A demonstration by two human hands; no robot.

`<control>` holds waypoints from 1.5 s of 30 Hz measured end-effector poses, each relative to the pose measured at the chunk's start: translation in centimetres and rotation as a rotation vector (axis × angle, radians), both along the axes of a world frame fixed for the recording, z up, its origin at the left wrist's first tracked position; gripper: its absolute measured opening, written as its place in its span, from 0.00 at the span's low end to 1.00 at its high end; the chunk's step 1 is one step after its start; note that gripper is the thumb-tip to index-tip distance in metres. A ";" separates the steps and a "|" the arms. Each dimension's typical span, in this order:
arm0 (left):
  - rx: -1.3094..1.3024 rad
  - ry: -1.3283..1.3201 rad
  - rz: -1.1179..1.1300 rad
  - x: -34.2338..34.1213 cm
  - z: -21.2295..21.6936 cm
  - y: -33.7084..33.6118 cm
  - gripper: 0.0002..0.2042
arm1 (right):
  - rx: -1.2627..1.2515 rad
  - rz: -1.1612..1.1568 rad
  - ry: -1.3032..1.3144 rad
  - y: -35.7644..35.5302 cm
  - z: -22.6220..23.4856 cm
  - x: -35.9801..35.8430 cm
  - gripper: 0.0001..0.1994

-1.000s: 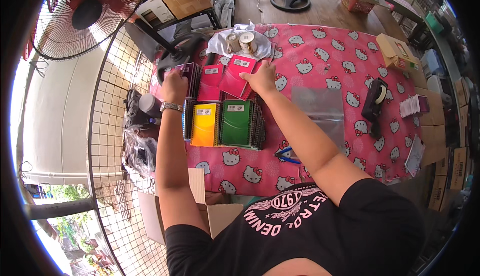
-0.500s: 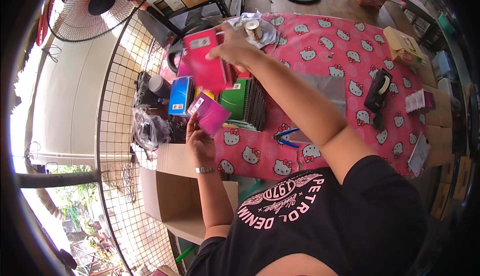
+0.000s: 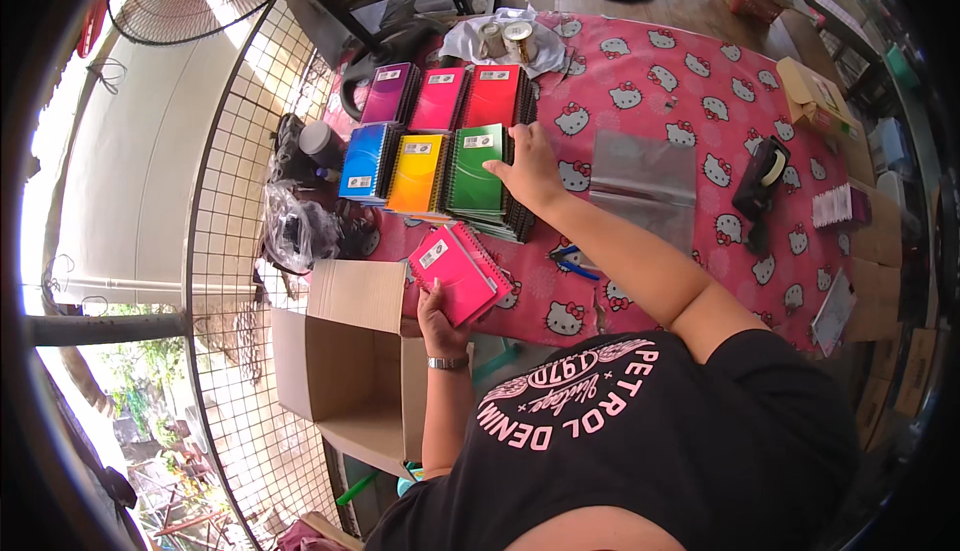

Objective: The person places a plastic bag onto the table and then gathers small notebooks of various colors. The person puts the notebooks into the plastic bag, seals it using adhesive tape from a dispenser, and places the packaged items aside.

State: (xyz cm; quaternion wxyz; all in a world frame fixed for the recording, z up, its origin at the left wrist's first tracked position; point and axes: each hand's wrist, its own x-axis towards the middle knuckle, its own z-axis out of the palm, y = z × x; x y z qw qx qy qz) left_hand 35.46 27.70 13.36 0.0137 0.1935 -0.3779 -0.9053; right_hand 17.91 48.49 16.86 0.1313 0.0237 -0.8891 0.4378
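Observation:
My left hand (image 3: 443,319) is closed on a small bunch of spiral notebooks near the table's front edge, a pink notebook (image 3: 458,273) on top. How many lie beneath it I cannot tell. My right hand (image 3: 530,166) grips the right edge of a green notebook (image 3: 475,176), thumb on its cover, at the top of a stack. Beside that stack stand a yellow stack (image 3: 415,176) and a blue stack (image 3: 365,161). Behind them are purple (image 3: 386,93), pink (image 3: 437,99) and red (image 3: 494,94) notebook stacks.
Clear plastic sheets (image 3: 640,186) and blue-handled pliers (image 3: 578,262) lie right of the stacks. Farther right sit a tape dispenser (image 3: 762,179) and another notebook stack (image 3: 838,205). An open cardboard box (image 3: 355,376) stands below the table's left front. Jars (image 3: 517,41) are at the back.
The pink notebook has gone from my right hand onto the purple one in my left hand, which has come nearer me. My right hand has moved to the green stack.

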 end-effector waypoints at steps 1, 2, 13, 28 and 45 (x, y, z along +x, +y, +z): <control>0.000 -0.016 0.031 0.3 -0.7 -0.5 0.20 | 0.011 0.006 0.026 -0.4 0.8 0.0 0.28; 0.004 -0.028 0.050 -0.1 -0.4 -0.4 0.20 | -0.080 0.020 0.040 -0.5 1.2 -0.3 0.27; 0.201 0.003 -0.009 -1.3 0.5 -3.5 0.20 | 0.192 0.305 -0.178 -7.7 5.6 -3.5 0.39; 0.278 0.051 0.119 -0.7 1.7 -5.0 0.34 | 0.084 1.015 -0.329 -13.1 9.8 -3.2 0.39; -0.066 -0.243 -0.277 3.8 1.2 5.4 0.50 | -0.209 0.585 -0.494 3.5 2.6 11.3 0.39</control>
